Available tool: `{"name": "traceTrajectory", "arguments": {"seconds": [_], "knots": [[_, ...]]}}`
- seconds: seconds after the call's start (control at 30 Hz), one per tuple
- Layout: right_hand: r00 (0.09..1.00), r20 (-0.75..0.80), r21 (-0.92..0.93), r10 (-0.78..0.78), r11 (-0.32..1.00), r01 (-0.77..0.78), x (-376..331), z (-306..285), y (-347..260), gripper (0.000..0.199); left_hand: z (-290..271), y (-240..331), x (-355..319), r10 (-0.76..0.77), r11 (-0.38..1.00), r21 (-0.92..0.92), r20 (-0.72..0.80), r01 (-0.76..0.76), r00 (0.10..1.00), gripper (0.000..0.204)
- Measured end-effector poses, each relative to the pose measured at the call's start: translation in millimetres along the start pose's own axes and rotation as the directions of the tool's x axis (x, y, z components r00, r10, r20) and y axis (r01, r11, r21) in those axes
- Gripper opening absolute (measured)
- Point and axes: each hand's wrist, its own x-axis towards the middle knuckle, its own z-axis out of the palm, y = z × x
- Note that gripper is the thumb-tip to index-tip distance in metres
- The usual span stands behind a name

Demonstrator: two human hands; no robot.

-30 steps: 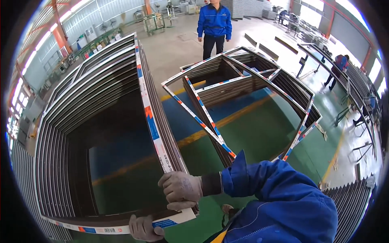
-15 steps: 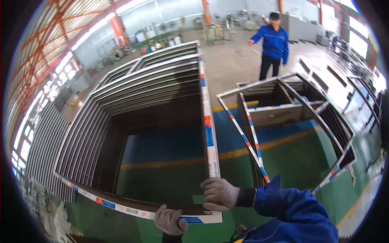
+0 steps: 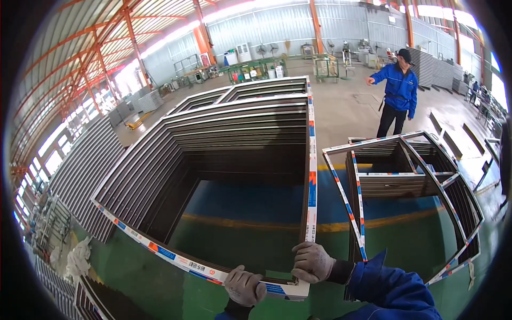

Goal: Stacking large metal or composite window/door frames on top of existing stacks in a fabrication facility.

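Note:
A large stack of window frames rises before me. Its top frame has brown bars covered with white, red and blue protective film. My left hand, in a grey glove, wraps over the front bar just left of the near right corner. My right hand, also gloved in grey, is closed over the right bar close to that same corner. The fingers' undersides are hidden by the bars. Through the open middle of the stack, the green and blue floor shows.
To the right stands a second stack of smaller frames, its top one askew. Beyond it a person in a blue jacket holds one arm out. Ribbed stacked panels stand at left, near a crumpled white wrapping. Green-framed carts are farther back.
My view has tilted upward, so the stacks sit lower and farther right in it. Both hands keep their grip near the same corner of the top frame.

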Motion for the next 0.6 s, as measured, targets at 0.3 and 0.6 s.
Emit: {"name": "traceTrajectory", "arguments": {"seconds": [0.3,0.6], "knots": [[1.0,0.016,-0.004,-0.017,1.0,0.017,-3.0,-0.2,-1.1,0.018,-3.3,3.2,-0.4,0.013,1.0,-0.001,0.006,-0.013,1.0,0.038],[1.0,-0.02,0.014,-0.008,1.0,0.008,-0.6,-0.6,-7.7,0.02,-4.3,4.6,-1.1,0.006,1.0,-0.006,-0.027,-0.006,1.0,0.039]]}}
